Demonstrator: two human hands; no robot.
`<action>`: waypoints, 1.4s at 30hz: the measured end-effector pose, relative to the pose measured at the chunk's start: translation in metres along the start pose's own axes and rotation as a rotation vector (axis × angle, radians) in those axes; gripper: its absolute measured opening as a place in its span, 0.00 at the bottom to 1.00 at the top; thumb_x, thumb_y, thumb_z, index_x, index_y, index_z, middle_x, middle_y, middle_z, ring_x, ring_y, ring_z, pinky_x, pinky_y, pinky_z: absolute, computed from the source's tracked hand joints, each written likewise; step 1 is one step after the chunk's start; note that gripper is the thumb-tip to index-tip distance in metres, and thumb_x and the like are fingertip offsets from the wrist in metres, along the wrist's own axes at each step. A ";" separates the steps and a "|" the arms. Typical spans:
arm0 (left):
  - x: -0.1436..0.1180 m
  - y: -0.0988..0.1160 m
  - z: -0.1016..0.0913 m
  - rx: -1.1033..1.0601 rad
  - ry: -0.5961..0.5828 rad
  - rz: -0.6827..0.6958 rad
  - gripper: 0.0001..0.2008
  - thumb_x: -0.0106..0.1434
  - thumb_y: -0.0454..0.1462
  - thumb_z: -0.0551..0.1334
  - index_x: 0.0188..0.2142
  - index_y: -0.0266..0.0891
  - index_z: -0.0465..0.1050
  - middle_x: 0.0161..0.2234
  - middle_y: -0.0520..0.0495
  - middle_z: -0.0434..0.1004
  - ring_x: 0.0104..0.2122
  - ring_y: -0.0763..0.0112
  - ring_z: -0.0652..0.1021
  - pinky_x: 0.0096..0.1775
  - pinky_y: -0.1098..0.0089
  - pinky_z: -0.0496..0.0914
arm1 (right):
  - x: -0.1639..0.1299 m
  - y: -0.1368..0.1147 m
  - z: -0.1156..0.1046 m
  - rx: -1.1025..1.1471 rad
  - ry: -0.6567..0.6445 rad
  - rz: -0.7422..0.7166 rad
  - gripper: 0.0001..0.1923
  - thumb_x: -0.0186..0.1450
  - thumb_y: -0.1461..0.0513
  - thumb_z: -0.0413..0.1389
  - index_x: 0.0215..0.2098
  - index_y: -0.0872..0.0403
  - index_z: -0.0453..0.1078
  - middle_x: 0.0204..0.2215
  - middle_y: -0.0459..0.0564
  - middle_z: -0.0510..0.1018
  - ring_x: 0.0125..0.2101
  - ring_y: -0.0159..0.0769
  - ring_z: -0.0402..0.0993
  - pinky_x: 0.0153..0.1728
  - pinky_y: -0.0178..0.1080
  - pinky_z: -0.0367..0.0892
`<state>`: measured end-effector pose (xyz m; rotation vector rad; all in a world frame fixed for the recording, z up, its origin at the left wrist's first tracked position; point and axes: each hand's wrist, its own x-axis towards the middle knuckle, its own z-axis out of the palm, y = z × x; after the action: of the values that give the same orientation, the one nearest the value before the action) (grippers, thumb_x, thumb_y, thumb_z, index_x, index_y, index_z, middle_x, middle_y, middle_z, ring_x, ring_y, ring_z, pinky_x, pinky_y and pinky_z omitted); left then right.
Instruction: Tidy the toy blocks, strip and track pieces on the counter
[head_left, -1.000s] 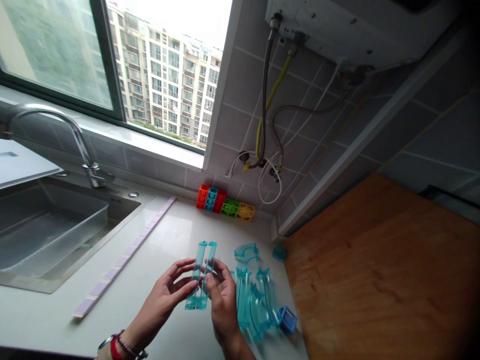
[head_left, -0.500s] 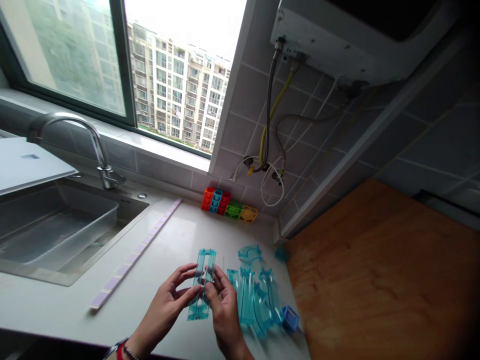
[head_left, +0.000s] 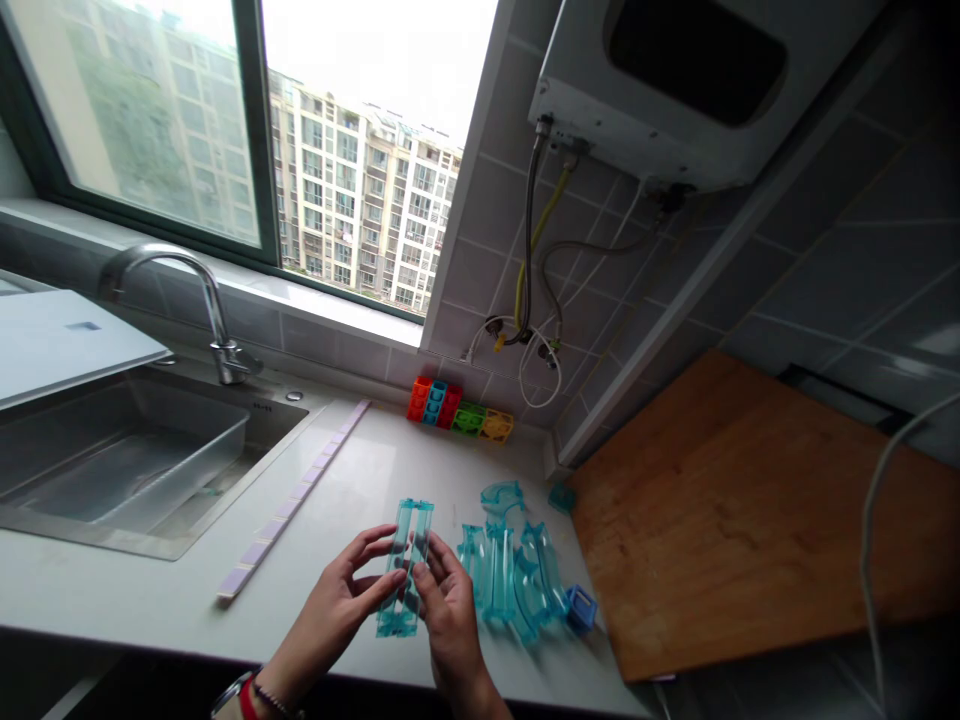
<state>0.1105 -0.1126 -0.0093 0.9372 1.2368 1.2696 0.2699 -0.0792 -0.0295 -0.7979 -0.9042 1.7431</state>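
Between my two hands is a clear turquoise plastic track piece [head_left: 406, 515], long and narrow with connector ends, tilted above the white countertop. My left hand [head_left: 352, 590] grips its left side, thumb on the near face and fingers behind. My right hand [head_left: 452, 610] pinches the right side in the same way. Just right of my right hand lies a group of similar turquoise track pieces [head_left: 500, 575], some straight and some curved. A small blue block [head_left: 580, 610] sits at their right end.
Red, blue, green and yellow blocks [head_left: 459, 410] stand in a row by the wall. A lilac strip [head_left: 292, 500] lies along the counter beside the sink [head_left: 176, 545] with its faucet [head_left: 226, 350]. A wooden board [head_left: 750, 530] leans at the right, and hoses [head_left: 536, 220] hang from the heater.
The camera view has tilted and shifted, so more of the heater shows and a pale cable appears at the right. Both hands keep the same hold on the track piece.
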 end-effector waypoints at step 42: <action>0.207 0.016 0.091 1.337 -0.344 0.312 0.17 0.73 0.48 0.61 0.52 0.39 0.76 0.51 0.42 0.79 0.49 0.59 0.80 0.52 0.54 0.75 | -0.018 0.065 -0.093 -0.462 -0.057 -0.034 0.21 0.68 0.47 0.60 0.36 0.58 0.77 0.29 0.54 0.81 0.24 0.33 0.77 0.26 0.34 0.69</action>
<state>0.1741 0.1048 -0.0092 2.2375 1.6492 0.2881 0.3237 -0.0920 -0.1305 -1.0227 -1.3791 1.5511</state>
